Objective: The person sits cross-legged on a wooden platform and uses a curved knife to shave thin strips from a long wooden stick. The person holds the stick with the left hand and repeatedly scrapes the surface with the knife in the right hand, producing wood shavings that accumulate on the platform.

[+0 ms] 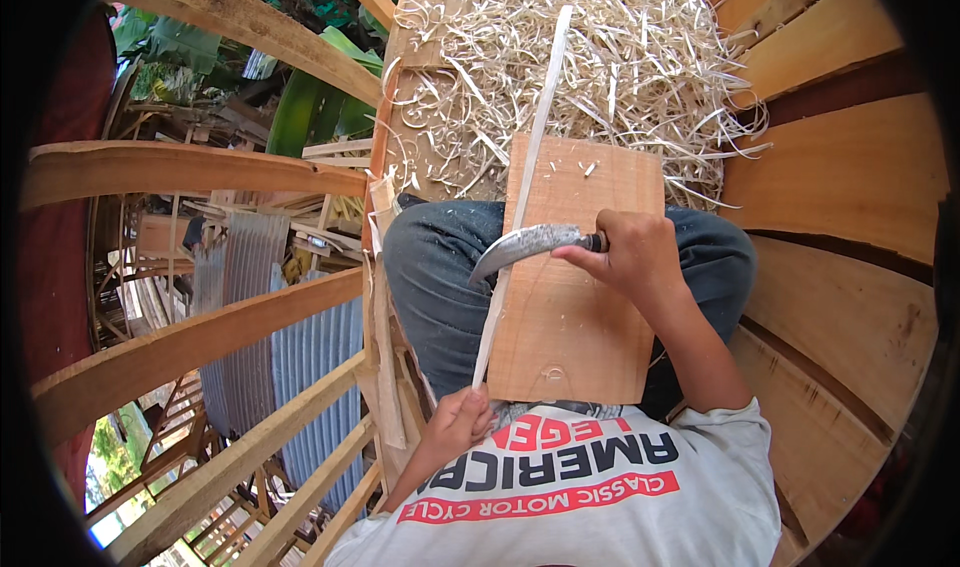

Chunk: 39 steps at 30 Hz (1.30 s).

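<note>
Left grip: my fingers and thumb, left grip (459, 424), pinch the near end of the wooden strip, just off the board's near left corner.
Right grip: my right grip (637, 251) is closed around the knife's dark handle, above the board's right half, with the thumb laid forward toward the blade.
Strip: the pale, thin strip (540, 117) slants along the board's left edge, crosses its far edge close to the far left corner and ends above the shavings.
Knife: the curved knife (535, 241) lies across the strip, its tip out past the board's left edge; I cannot tell how deep its edge bites.
Board: the flat brown board (575, 312) rests on my lap, its near edge against my pale shirt (690, 532).
Chips: a few small chips (590, 170) sit near the board's far edge.
Legs: my dark blue trousers (432, 277) show on both sides of the board.
Shavings: a thick heap of curly shavings (620, 57) covers the wooden floor (420, 107) beyond the board's far edge.
Left side: a slatted railing (200, 172), with corrugated sheets (320, 377) outside it.
Right side: a plank wall (840, 177).
</note>
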Motion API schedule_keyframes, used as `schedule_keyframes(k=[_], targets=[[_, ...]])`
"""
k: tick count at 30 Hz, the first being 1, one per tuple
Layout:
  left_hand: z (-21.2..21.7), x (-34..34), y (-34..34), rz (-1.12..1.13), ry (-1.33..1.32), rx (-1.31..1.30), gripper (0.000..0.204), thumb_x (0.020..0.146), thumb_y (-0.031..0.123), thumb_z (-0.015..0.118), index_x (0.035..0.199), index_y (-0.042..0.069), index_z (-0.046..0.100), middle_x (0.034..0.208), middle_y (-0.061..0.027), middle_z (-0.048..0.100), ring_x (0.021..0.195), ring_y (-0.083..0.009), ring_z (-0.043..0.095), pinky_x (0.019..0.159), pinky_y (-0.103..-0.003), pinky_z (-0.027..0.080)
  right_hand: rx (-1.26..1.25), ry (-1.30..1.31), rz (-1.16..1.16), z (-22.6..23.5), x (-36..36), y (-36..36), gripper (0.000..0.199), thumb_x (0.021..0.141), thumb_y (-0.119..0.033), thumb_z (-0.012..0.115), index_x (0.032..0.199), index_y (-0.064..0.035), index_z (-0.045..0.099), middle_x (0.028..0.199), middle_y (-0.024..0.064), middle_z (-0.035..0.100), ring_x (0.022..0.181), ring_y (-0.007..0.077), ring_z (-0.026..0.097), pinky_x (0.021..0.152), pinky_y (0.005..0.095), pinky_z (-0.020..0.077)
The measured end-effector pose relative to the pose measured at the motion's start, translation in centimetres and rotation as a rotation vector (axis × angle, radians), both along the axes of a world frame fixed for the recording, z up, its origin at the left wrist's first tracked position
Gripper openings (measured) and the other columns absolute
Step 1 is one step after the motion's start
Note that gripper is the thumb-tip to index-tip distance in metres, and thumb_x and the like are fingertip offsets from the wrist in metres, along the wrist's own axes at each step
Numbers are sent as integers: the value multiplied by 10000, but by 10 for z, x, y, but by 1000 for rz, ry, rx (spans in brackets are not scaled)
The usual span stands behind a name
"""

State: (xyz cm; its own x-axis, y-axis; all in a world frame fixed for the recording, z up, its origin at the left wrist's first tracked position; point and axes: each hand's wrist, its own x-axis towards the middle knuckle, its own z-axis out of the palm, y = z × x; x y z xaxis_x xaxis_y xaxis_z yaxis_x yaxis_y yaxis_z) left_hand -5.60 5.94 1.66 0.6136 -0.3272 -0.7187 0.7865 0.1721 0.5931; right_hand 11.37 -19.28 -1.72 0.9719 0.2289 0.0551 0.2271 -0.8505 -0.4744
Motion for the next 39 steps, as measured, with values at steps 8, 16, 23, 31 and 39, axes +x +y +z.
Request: schedule_keyframes(k=[8,16,23,31,39], targets=[[2,-5,-2,-67,-29,39,368,998,369,351,762,89,386,598,47,304,526,-38,258,466,-201,207,-50,-145,-135,-20,45,-11,701,695,-705,596,516,-29,547,457,98,514,429,247,553,429,353,442],[-12,-11,-1,-77,-46,0,362,1004,353,344,761,93,405,591,65,324,511,-30,278,462,-197,225,-168,-69,-367,-36,119,-50,839,713,-810,452,526,0,563,517,158,554,481,277,579,475,384,462],[-14,-20,-2,-184,-163,26,350,999,314,377,745,79,432,608,53,359,537,-23,305,469,-198,245,-62,101,-516,-39,158,-65,716,790,-674,505,635,13,633,566,183,573,538,304,591,532,403,465],[-10,13,36,206,111,-104,413,993,421,316,697,133,320,529,66,238,433,-42,215,377,-203,159,480,111,-575,-62,103,-168,711,859,-624,485,484,-35,350,475,-20,299,459,85,267,436,314,229],[-11,38,21,135,-20,-76,470,982,478,288,662,135,301,510,68,207,436,-50,191,383,-219,123,530,176,-256,-20,13,-47,564,844,-448,617,576,37,513,432,80,340,426,136,309,419,343,271]])
